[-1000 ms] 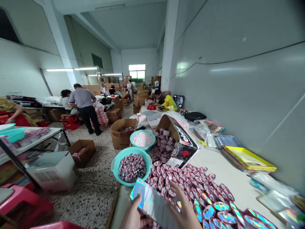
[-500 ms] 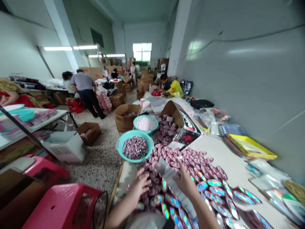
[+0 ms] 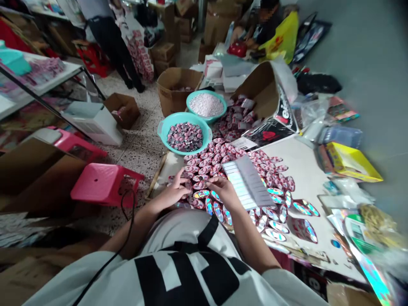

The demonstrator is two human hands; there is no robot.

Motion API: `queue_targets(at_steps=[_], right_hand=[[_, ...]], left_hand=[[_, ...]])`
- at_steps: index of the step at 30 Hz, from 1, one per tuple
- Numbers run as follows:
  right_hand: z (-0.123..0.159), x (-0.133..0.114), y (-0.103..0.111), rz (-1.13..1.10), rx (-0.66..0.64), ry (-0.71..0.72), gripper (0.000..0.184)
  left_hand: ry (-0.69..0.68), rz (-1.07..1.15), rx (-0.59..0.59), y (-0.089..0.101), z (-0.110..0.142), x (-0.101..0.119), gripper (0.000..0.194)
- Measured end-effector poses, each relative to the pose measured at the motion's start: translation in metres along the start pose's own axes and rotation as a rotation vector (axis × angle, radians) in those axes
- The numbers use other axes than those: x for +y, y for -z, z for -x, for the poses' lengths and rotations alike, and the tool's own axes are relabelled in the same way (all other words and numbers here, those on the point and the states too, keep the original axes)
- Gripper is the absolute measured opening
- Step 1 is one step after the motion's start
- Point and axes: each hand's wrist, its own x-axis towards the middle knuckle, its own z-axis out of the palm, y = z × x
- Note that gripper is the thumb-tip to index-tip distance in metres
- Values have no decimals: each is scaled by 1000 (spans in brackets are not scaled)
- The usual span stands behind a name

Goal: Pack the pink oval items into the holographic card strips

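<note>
A spread of oval holographic badges (image 3: pixel 274 189) covers the near end of the white table (image 3: pixel 306 170). My left hand (image 3: pixel 174 192) rests on the badges at the pile's left edge, fingers apart and holding nothing. My right hand (image 3: pixel 223 189) is just right of it, fingers curled and pinching one oval badge (image 3: pixel 201 194) in the pile. A holographic sheet (image 3: pixel 248 182) lies flat on the badges by the back of my right hand. A teal basin (image 3: pixel 165 127) of round badges stands beyond my hands, with a second teal basin (image 3: pixel 191 97) of white pieces behind it.
An open printed carton (image 3: pixel 264 87) spills packets on the table. A yellow tray (image 3: pixel 353 163) and bagged items lie at right. Pink stools (image 3: pixel 102 182) and cardboard boxes (image 3: pixel 175 87) stand on the floor at left. A seated person (image 3: pixel 267 17) works at the table's far end, another stands further left.
The view has tipped down towards my lap. My right hand has laid the holographic sheet on the pile, and both hands have come down onto the badges near the table's edge.
</note>
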Motion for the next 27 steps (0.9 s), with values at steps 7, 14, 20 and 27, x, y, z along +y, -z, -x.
queue_targets(at_steps=[7, 14, 20, 27], right_hand=[[2, 19, -23, -247, -56, -168, 28], [8, 39, -21, -326, 71, -289, 30], [19, 48, -19, -500, 87, -369, 32], [35, 56, -33, -682, 269, -318, 30]], left_hand=[[-75, -109, -152, -15, -9, -19, 42], [34, -168, 17, -26, -19, -54, 38], [61, -203, -73, -14, -32, -57, 40], [207, 63, -248, -14, -51, -34, 52]])
